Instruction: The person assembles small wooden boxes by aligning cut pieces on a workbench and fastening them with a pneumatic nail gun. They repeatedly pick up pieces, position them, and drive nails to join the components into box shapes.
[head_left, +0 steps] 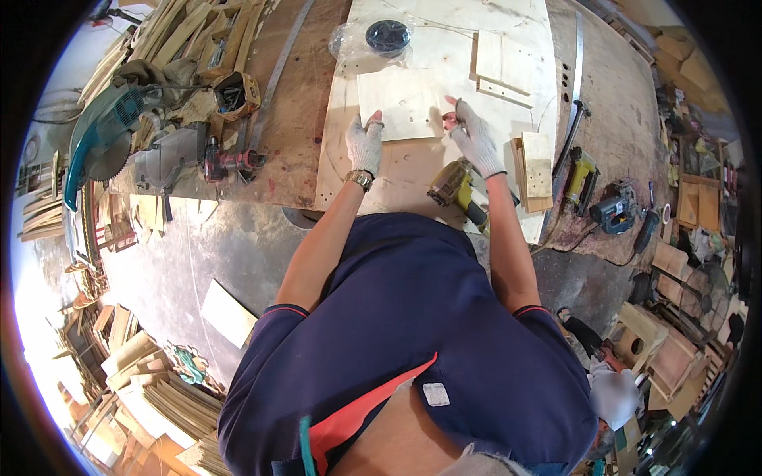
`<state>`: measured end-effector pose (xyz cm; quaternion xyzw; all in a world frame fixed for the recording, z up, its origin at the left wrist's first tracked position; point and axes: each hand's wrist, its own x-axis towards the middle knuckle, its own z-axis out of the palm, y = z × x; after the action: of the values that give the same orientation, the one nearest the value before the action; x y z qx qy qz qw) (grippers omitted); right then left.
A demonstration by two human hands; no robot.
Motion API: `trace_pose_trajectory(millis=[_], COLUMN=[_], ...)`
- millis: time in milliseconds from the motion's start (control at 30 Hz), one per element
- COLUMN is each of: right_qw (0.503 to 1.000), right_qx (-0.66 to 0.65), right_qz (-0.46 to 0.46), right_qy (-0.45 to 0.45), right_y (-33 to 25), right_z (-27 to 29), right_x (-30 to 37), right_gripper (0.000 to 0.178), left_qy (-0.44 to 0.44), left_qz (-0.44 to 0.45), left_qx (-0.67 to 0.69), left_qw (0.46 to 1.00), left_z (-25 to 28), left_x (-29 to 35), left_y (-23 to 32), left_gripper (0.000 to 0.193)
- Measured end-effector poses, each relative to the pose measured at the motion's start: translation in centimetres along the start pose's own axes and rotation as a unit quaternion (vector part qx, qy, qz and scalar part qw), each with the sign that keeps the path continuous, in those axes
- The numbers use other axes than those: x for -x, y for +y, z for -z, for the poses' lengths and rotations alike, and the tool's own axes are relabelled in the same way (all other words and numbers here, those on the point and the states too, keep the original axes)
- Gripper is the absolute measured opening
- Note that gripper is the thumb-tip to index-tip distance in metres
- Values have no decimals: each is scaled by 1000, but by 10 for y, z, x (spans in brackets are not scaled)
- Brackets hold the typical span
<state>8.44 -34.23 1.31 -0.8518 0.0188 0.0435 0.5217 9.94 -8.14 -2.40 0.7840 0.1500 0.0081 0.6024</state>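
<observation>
A pale plywood panel (405,107) lies on a larger light plywood sheet (341,170) in front of me. Both my hands wear whitish knitted gloves with bare fingertips showing. My left hand (365,144) is closed at the panel's left edge, its thumb near the lower left corner. Just off the right edge is my right hand (474,136), thumb and fingers apart, with nothing visible between them. Below that hand, partly behind my forearm, a yellow-green and black nail gun (456,186) rests on the sheet.
Wood pieces (508,63) (536,163) lie right of the panel; a dark round coil in plastic (387,36) lies beyond. Another nail gun (582,178) and a blue jigsaw (615,210) sit rightward. A miter saw (107,147) and red drill (226,161) stand left. A person (611,389) is behind, lower right.
</observation>
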Motion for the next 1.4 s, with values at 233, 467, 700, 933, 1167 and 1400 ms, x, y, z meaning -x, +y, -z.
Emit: trace_pose_trajectory(millis=[233,467,700,933,1167,1400], right_qw=[980,974,981,989,959,959], right_qx=[163,184,151,147,267,270], right_qz=[70,31,32,-16,-100,39], right_qy=[-89,-127,-116,30,5,73], right_y=[4,-4,-7,-19,-29,-25], right_z=[9,13,14,25,1,-13], right_x=[14,5,6,62,139,79], right_gripper=[36,23,24,47,46,46], left_qy=[-3,9,8,-3,-13,-21], left_qz=[1,-24,-26,-20,20,21], left_qx=[-4,15,20,69,60,83], left_qw=[1000,1000,999,997,998,996], left_z=[2,-1,-1,-2,0,0], left_x=[3,4,5,4,8,3], left_y=[6,2,0,2,8,5], left_gripper=[54,51,52,55,51,51])
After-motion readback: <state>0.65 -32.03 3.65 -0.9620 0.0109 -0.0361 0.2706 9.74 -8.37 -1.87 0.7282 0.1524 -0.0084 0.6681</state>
